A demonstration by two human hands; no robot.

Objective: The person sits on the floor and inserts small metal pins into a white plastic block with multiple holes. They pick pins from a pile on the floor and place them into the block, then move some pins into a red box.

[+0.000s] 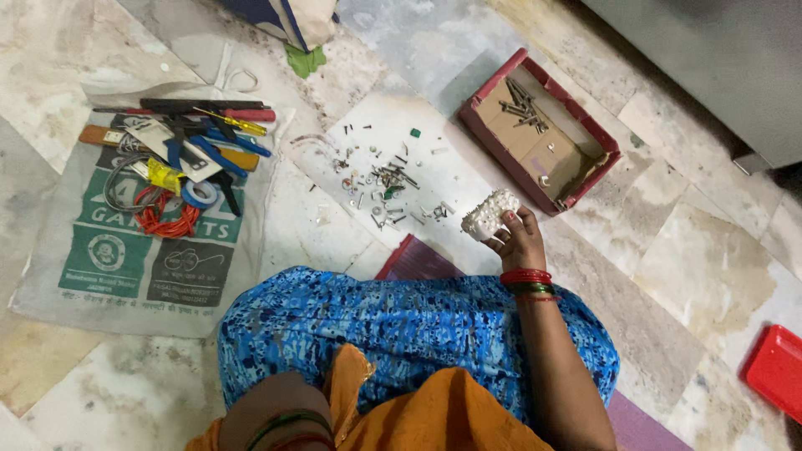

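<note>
- Fingers (pixel 506 227) of the right hand (pixel 520 242) curl closed around a white lumpy foam-like chunk (pixel 489 214), lifted off the marble floor (pixel 693 267) at about four o'clock from the scattered screws and washers (pixel 386 184).
- Left hand is out of sight; only a forearm with bangles (pixel 280 418) shows at six o'clock, so its fingers cannot be judged.
- Red-rimmed cardboard tray (pixel 576 196) at two o'clock keeps long screws (pixel 522 104) gathered in one corner.
- Printed sack (pixel 125 250) at nine o'clock serves as a mat under pliers, screwdrivers, tape and red wire (pixel 163 219).
</note>
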